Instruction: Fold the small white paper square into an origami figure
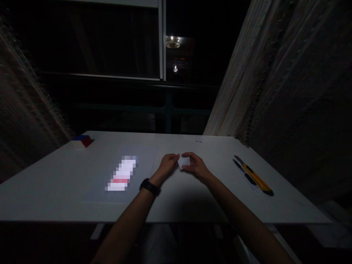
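Between my two hands, over the middle of the white table, is a small piece of white paper with angled edges that look folded. My left hand pinches its left edge between thumb and fingers; a dark watch is on that wrist. On the other side, my right hand grips the paper with the thumb below and the fingers curled over the top. Whether the paper touches the table I cannot tell.
Left on the table, a blurred-out bright phone-like screen lies on a large pale sheet. A puzzle cube sits at the far left corner. To the right lie a yellow utility knife and a pen. Small scraps lie at the back.
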### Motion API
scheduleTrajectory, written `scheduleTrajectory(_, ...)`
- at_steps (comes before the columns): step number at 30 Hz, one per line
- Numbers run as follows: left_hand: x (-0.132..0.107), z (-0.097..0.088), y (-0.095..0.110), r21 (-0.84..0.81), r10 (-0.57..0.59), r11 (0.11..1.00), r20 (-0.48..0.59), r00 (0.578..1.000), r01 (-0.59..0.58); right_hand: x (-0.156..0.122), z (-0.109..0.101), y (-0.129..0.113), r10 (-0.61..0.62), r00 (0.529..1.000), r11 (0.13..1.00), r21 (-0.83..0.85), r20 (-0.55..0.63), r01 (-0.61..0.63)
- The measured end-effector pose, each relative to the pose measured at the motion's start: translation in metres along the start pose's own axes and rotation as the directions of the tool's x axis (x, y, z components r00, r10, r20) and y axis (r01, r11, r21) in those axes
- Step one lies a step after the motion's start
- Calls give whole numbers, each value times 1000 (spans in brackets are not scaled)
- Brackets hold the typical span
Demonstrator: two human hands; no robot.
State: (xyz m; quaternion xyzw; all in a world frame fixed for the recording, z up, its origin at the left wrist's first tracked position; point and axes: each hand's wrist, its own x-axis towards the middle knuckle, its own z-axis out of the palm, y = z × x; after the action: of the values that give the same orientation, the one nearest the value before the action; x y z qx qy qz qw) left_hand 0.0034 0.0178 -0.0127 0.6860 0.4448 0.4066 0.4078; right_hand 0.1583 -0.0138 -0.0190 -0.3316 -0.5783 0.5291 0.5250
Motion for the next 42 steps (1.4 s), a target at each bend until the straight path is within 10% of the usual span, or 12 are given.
scheduleTrajectory(21, -3, 4, 3, -290, -111, 944, 177, 978, 159, 1, -4, 5, -35, 999, 996, -79, 22, 36)
scheduleTrajectory(42, -6, 3, 6, -149, -18, 988, 176, 984, 45, 1, -10, 7, -34, 986, 965, -253, 165, 76)
